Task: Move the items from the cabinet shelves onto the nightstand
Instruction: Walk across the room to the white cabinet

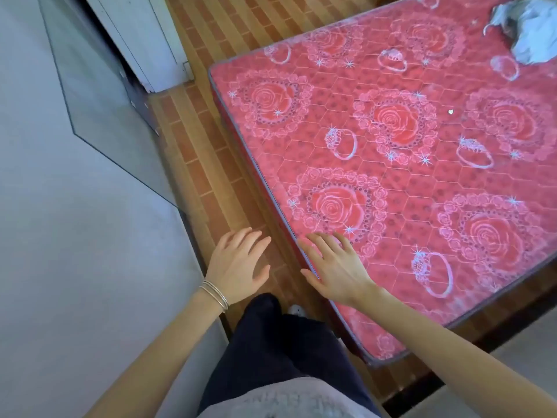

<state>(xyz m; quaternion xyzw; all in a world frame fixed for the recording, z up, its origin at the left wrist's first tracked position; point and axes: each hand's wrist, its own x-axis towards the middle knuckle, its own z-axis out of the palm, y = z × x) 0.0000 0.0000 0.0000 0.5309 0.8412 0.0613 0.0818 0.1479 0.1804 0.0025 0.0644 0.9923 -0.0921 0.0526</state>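
Both hands (pixel 238 263) empty, fingers spread

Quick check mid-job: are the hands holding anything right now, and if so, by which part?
Nothing is held. The left hand and right hand are both open with fingers spread, empty, hovering beside the red mattress.

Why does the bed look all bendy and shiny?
In the head view, the wide lens curves the red rose-patterned mattress edges; daylight leaves a pale sheen on it; both empty hands, left hand and right hand, look slightly soft.
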